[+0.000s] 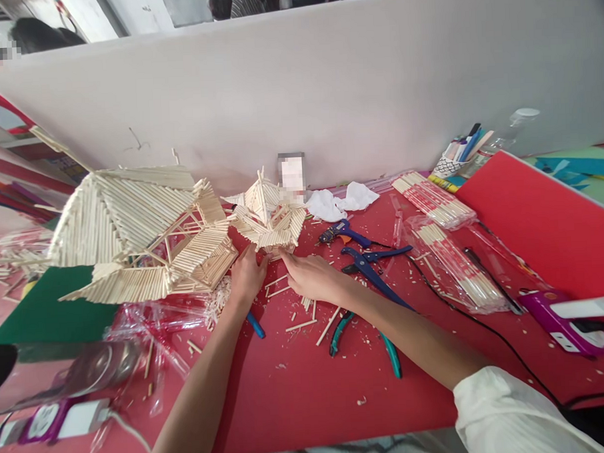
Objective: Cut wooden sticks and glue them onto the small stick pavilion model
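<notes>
On the red table [290,414], the large stick house [136,210] stands to the left, apparently leaving the middle for the small stick house [265,205]. Left hand [247,277] and right hand [311,277] meet at its lower front, probably steadying it; whether their fingers grip or merely press cannot be told. The glue gun [343,232] lies rightward, seemingly within reach.

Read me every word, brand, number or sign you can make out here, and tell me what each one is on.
No text can be read for certain.
Upper stick packet: red printing, too small and blurred.
Lower stick packet: red printing, likewise unreadable.
Dark panel at far left: yellowish marks, perhaps lettering, too blurred.
Pale rectangle behind the small stick model: pixelated.
Grey partition: a thin scribble, no legible letters.
</notes>
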Tool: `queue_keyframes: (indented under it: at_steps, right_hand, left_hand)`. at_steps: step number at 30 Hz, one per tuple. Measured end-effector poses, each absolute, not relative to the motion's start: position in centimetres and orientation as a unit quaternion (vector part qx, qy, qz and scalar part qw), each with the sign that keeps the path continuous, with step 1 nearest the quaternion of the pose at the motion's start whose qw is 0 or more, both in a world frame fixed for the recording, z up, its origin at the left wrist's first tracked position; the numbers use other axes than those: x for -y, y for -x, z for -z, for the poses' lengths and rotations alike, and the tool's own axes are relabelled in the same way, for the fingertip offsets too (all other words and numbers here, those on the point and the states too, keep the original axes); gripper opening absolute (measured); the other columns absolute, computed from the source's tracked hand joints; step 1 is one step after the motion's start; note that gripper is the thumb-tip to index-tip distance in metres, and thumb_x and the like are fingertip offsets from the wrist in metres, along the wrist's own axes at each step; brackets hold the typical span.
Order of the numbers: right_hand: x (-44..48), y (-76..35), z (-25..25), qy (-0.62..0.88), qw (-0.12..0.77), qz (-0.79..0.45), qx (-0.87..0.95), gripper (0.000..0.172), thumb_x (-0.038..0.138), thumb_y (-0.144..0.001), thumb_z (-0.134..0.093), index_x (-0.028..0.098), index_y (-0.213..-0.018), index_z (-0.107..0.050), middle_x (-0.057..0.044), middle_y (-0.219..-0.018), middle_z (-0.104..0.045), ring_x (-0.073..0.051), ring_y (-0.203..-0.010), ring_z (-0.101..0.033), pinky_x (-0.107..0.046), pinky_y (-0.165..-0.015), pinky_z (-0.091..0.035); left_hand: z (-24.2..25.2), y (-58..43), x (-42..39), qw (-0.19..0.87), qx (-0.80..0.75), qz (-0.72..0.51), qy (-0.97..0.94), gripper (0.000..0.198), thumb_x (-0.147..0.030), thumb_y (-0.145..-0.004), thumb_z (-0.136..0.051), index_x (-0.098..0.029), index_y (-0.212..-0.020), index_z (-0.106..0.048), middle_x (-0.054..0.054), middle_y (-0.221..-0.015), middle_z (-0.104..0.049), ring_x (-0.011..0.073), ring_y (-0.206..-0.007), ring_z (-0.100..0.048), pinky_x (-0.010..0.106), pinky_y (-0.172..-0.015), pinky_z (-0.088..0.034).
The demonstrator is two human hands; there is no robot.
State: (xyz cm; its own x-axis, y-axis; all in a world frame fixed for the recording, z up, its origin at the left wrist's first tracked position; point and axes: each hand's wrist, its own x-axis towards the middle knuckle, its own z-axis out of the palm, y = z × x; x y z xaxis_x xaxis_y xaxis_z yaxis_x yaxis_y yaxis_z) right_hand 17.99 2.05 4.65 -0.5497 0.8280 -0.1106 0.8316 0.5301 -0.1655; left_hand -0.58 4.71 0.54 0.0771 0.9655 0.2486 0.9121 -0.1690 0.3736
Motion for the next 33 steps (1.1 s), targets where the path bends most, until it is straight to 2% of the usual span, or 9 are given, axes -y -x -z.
queue_keyframes:
  at_steps: [2,4,8,11,14,16,19,25,33]
  right_hand:
    - [-2.1,-18.1,-4.6,-0.470,0.006,0.099,-0.877,0.074,0.018,-0.096,-0.040,0.004,-0.161,-0.007,-0.022,-0.112,-0.073,-0.029,-0.090,-0.074,-0.036,-0.074,-0.054]
    - [-2.0,-18.2,-4.7,-0.462,0.002,0.100,-0.881,0.074,0.018,-0.096,-0.040,0.004,-0.161,-0.007,-0.023,-0.117,-0.071,-0.028,-0.088,-0.074,-0.034,-0.073,-0.053]
    - [-0.9,-18.4,-5.5,-0.460,-0.002,0.098,-0.882,0.074,0.017,-0.095,-0.041,0.002,-0.160,-0.009,-0.024,-0.117,-0.071,-0.028,-0.088,-0.074,-0.033,-0.070,-0.053]
    - [0.8,-18.7,-6.2,-0.464,-0.012,0.090,-0.881,0.080,0.017,-0.095,-0.042,0.002,-0.161,0.001,-0.025,-0.126,-0.067,-0.028,-0.090,-0.073,-0.033,-0.069,-0.053]
    - [2.7,-19.1,-6.5,-0.478,-0.034,0.073,-0.875,0.085,0.017,-0.095,-0.041,0.005,-0.160,0.013,-0.027,-0.144,-0.054,-0.026,-0.094,-0.072,-0.031,-0.068,-0.053]
    - [3.7,-19.3,-6.5,-0.492,-0.035,0.066,-0.868,0.086,0.017,-0.095,-0.040,0.007,-0.160,0.015,-0.027,-0.154,-0.042,-0.025,-0.092,-0.072,-0.031,-0.067,-0.054]
    - [4.9,-19.4,-6.5,-0.505,-0.021,0.056,-0.861,0.085,0.017,-0.094,-0.039,0.008,-0.161,0.011,-0.028,-0.158,-0.034,-0.024,-0.084,-0.072,-0.032,-0.064,-0.054]
    - [5.8,-19.1,-5.9,-0.511,-0.028,0.033,-0.858,0.085,0.017,-0.091,-0.042,0.007,-0.162,0.002,-0.025,-0.157,-0.039,-0.024,-0.081,-0.073,-0.032,-0.061,-0.055]
    - [6.0,-17.8,-5.1,-0.507,-0.036,0.023,-0.861,0.083,0.018,-0.090,-0.045,0.004,-0.161,-0.004,-0.029,-0.154,-0.041,-0.026,-0.084,-0.073,-0.035,-0.062,-0.055]
  left_hand:
    - [-1.3,0.5,-4.0,0.046,-0.652,-0.200,-0.730,0.029,-0.034,-0.095,-0.055,-0.016,-0.117,-0.061,0.015,-0.108,-0.073,0.0300,-0.098,-0.070,0.034,-0.078,-0.048]
    - [-2.0,0.5,-3.2,0.045,-0.661,-0.162,-0.731,0.026,-0.035,-0.096,-0.052,-0.018,-0.113,-0.063,0.013,-0.101,-0.074,0.0290,-0.094,-0.071,0.033,-0.076,-0.047]
    - [-3.0,1.1,-2.7,0.146,-0.644,-0.148,-0.737,0.022,-0.035,-0.095,-0.053,-0.021,-0.096,-0.069,0.007,-0.085,-0.074,0.0246,-0.080,-0.069,0.031,-0.071,-0.044]
    - [-3.0,1.1,-2.8,0.298,-0.576,-0.237,-0.723,0.023,-0.039,-0.090,-0.060,-0.019,-0.088,-0.071,0.006,-0.084,-0.073,0.0207,-0.077,-0.066,0.029,-0.070,-0.044]
    - [-2.5,-0.2,-2.3,0.430,-0.526,-0.375,-0.631,0.031,-0.046,-0.080,-0.073,-0.017,-0.093,-0.073,0.006,-0.086,-0.073,0.0173,-0.072,-0.062,0.027,-0.067,-0.046]
    - [-2.0,-1.7,-1.3,0.498,-0.526,-0.455,-0.518,0.040,-0.049,-0.077,-0.077,-0.016,-0.100,-0.072,0.004,-0.083,-0.070,0.0105,-0.057,-0.053,0.023,-0.056,-0.042]
    - [-1.4,-4.4,0.5,0.584,-0.475,-0.523,-0.400,0.043,-0.046,-0.072,-0.082,-0.016,-0.100,-0.070,0.003,-0.085,-0.068,0.0075,-0.058,-0.053,0.020,-0.055,-0.043]
    - [-1.4,-7.0,2.6,0.613,-0.451,-0.594,-0.262,0.043,-0.043,-0.064,-0.089,-0.017,-0.090,-0.067,-0.004,-0.073,-0.060,0.0054,-0.055,-0.051,0.016,-0.050,-0.041]
    - [-1.1,-7.0,2.6,0.584,-0.456,-0.641,-0.199,0.045,-0.044,-0.059,-0.091,-0.017,-0.084,-0.065,-0.007,-0.066,-0.059,0.0042,-0.050,-0.047,0.017,-0.050,-0.039]
